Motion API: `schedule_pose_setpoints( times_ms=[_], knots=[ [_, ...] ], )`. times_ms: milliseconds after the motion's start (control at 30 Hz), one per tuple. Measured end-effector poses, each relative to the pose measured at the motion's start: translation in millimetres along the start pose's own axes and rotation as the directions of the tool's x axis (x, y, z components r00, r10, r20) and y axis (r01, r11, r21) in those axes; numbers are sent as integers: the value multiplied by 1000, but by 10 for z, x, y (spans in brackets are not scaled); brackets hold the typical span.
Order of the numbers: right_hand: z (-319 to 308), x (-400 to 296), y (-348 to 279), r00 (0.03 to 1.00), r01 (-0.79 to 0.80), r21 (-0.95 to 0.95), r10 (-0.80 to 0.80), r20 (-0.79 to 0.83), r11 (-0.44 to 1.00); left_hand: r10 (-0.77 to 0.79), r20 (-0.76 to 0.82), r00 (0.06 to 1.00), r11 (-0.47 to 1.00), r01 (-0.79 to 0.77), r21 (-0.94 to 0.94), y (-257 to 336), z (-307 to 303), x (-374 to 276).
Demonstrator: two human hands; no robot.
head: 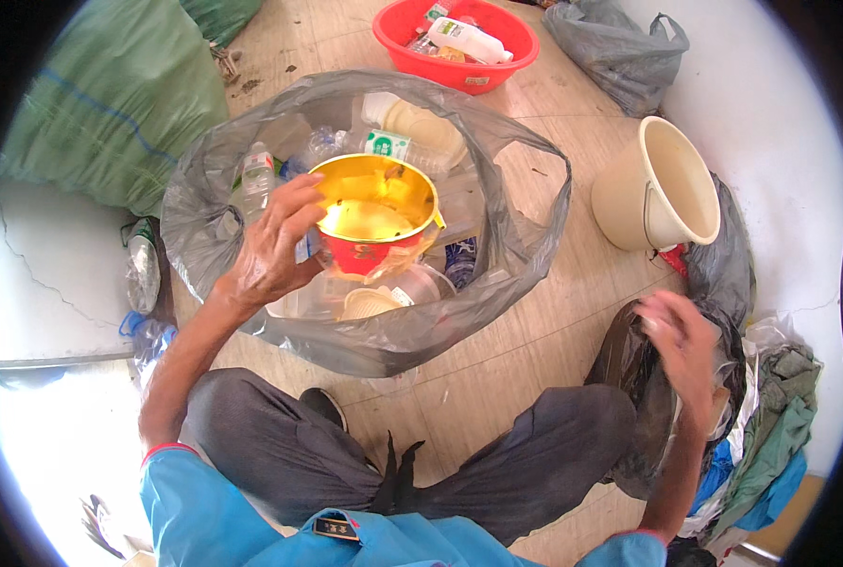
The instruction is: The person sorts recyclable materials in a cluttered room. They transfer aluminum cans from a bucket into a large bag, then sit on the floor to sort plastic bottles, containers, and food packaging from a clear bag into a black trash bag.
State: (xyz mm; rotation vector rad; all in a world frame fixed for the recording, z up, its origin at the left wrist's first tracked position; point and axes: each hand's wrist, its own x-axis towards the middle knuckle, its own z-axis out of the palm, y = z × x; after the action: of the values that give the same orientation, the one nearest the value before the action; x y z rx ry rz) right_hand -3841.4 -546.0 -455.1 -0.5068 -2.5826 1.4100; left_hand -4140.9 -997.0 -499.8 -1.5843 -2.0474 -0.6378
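Note:
A red bowl with a shiny gold inside (379, 202) is over the open grey plastic bag (393, 344), with crumpled clear film on its lower side. My left hand (276, 237) is at the bowl's left side, fingers by the rim and thumb lower down; whether it grips the bowl is unclear. Inside the bag are clear plastic bottles, one with a green and white label (387, 144), a cream plastic lid (425, 131) and clear food containers (421, 283). Blurred, my right hand (677, 340) is above a black plastic bag (616, 354) on the right, fingers apart and nothing visible in it.
Beyond the bag is a red basin (475, 78) holding bottles. A beige bucket (616, 191) and another grey bag (620, 57) stand right, near the wall. A large green sack (109, 106) fills the upper left. Folded cloths (776, 418) lie at the lower right.

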Motion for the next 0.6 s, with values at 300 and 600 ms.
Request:
schedule_pose_setpoints(
  times_ms=[300,600],
  knots=[
    [2023,1155,-1063,758,-427,608,-101,644,669,159,-97,983,987,-158,12,234,-164,262],
    [698,782,-455,978,-50,468,137,-155,882,-352,570,742,847,512,-142,110,312,-291]
  ],
)
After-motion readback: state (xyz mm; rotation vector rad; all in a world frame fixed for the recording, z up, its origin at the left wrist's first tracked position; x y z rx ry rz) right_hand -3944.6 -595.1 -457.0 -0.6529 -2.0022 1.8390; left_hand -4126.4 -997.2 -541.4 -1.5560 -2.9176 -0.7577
